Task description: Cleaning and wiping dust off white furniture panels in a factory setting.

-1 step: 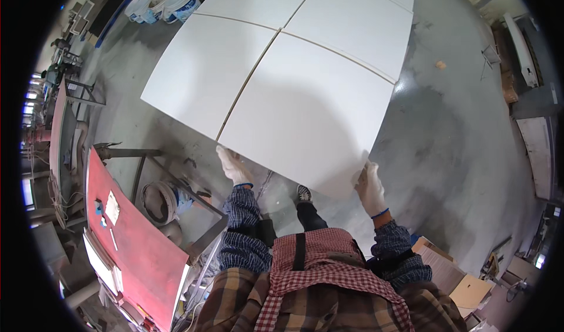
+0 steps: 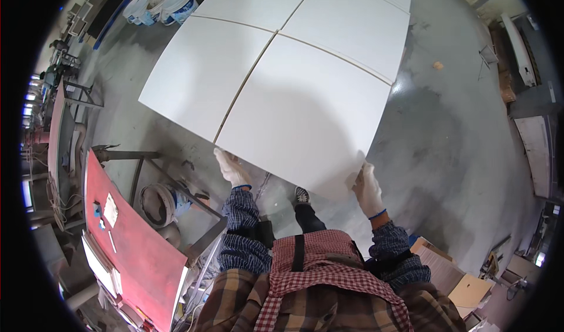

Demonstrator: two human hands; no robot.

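Several large white square panels lie side by side on the grey concrete floor, with thin gaps between them. The nearest white panel is right in front of me. My left hand, in a white glove, grips its near left corner. My right hand, also gloved, holds its near right corner. A second panel lies to its left and two more lie beyond. My shoe shows just below the panel's near edge.
A red-topped metal stand is close at my left, with a round bucket under its frame. White buckets stand at the far left. Cardboard boxes sit at the lower right, benches and clutter along the right wall.
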